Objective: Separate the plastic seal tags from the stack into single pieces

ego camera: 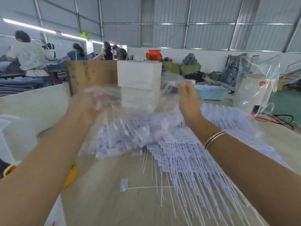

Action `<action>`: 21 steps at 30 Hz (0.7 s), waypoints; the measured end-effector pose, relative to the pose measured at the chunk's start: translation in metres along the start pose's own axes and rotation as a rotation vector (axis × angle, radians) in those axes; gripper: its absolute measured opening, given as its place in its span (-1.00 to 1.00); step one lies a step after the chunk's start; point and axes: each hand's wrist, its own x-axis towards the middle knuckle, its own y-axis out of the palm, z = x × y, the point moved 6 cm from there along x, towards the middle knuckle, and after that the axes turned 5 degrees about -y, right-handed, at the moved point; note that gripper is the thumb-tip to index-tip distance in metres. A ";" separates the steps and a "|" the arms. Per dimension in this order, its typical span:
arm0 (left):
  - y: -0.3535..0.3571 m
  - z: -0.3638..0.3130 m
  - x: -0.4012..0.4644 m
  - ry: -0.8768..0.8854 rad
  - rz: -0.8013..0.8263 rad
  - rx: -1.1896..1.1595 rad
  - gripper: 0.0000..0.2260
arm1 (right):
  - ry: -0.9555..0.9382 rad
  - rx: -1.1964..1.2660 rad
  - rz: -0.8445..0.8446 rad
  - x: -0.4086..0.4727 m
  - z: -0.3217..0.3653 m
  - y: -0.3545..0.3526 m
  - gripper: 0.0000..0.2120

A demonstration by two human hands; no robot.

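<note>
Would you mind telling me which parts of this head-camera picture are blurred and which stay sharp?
In the head view, the left hand, the clear plastic bag it grips and the tags inside are smeared by motion; the right hand is fairly sharp; the single tag on the table is crisp.

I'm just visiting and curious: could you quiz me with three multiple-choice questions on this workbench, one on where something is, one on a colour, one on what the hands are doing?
1. Where does the single loose seal tag lie?
A. on the table, nearer than the pile
B. in the basin
C. on the white boxes

2. What colour is the basin?
A. red
B. light blue
C. black

3. What do the left hand and right hand hold?
A. scissors
B. nothing
C. a clear plastic bag

Answers: 1 A, alone on bare tabletop; 2 B, pale blue rim; 3 C, both grip crinkled film.
</note>
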 end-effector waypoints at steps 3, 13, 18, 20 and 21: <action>-0.006 -0.029 0.000 0.322 -0.191 -0.004 -0.81 | -0.213 -0.041 -0.046 0.023 0.040 -0.018 -0.76; -0.002 -0.003 0.010 0.014 -0.097 -0.107 -0.76 | -0.157 -0.415 0.404 0.003 0.026 -0.003 -0.82; 0.019 0.000 -0.003 0.034 -0.055 0.362 -0.97 | -0.291 -1.078 0.721 -0.048 0.002 0.038 -0.47; 0.018 0.008 -0.009 0.007 -0.030 0.646 -0.87 | -0.367 -1.175 0.695 -0.062 -0.001 0.043 -0.47; 0.016 0.019 -0.011 -0.060 0.042 0.833 -0.85 | -0.363 -1.235 0.760 -0.069 -0.009 0.043 -0.49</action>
